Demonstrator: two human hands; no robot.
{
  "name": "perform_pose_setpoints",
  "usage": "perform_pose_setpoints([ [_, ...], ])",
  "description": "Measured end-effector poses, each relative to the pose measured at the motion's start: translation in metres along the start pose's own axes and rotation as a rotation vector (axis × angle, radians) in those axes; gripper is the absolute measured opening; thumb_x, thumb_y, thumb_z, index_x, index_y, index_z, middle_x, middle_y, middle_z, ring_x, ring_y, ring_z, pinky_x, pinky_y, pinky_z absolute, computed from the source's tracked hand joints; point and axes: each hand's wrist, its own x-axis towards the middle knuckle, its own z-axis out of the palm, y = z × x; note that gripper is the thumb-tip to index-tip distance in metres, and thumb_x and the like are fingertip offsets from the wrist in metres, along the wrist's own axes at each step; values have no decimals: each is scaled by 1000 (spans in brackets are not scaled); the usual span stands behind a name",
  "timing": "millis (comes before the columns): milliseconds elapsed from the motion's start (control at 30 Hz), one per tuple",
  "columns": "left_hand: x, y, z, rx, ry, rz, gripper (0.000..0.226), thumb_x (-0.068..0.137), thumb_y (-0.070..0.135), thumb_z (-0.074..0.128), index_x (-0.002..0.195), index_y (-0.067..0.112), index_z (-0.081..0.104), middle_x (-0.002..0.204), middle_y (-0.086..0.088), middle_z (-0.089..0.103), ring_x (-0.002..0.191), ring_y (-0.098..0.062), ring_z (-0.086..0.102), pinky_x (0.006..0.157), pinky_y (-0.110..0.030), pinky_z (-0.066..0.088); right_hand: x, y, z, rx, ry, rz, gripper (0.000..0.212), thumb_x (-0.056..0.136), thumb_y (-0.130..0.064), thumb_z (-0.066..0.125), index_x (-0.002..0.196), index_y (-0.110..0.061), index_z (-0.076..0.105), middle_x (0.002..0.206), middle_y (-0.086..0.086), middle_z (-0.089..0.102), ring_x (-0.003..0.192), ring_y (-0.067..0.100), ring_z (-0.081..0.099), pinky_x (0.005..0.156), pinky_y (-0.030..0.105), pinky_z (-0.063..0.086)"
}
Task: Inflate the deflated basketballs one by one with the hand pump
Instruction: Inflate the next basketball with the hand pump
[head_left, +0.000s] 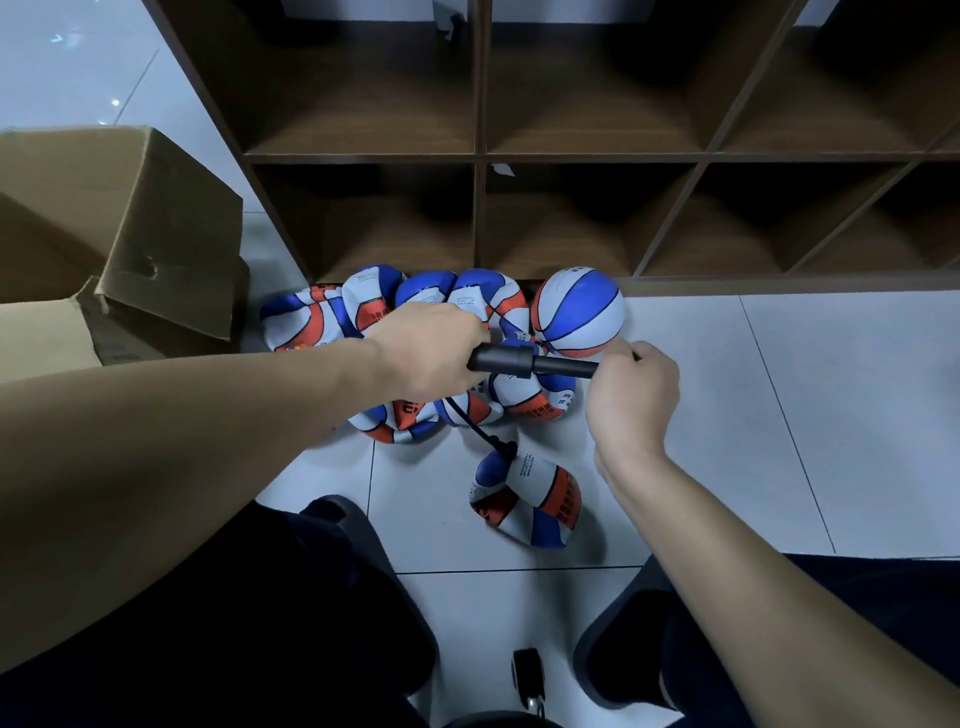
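- Two hands on the hand pump (524, 362) right now: the left hand (431, 348) is wrapped around the fat black barrel, and the right hand (631, 395) is closed around the handle end, where the thinner rod sticks out.
- Pump's long axis runs pretty much straight left-to-right between the hands, hovering over the pile, so I'd guess the next stroke is the right hand pushing in toward the left one.
- Black hose (480, 428) drops from the barrel down to the flat basketball (527, 499) lying alone on the floor tiles, nearer the person than the pump. Looks plugged in at its top edge, but the needle itself is too small to see.
- That ball is still crumpled and folded, so pumping has barely done anything, I reckon.
- Behind the pump, a heap of deflated basketballs (384, 312) sits against the wooden shelf (480, 156), with one inflated basketball (577, 312) at the right end.
- Cardboard box (130, 234) sits open off to the left.
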Motion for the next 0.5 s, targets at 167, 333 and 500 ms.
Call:
perform_pose_setpoints([
  [167,-5,4,0,41,-12,-11,15,96,27,57,82,25,63,68,3,61,66,-21,62,55,-33,46,-7,8,14,-20,-104,23,41,97,-11,45,60,-26,34,56,-12,40,60,21,36,56,33,28],
  [333,-6,8,0,43,-9,-16,17,97,30,57,80,26,61,67,4,60,63,-20,62,57,-35,52,-7,7,20,-89,-191,-6,36,101,-16,45,66,-21,38,73,0,43,66,23,39,62,36,31],
  [500,-4,15,-3,37,17,-1,17,96,27,56,79,28,56,69,4,59,62,-18,57,56,-33,49,-9,0,20,-103,-238,-27,37,104,-17,45,68,-18,37,70,-1,42,62,19,38,57,33,30],
])
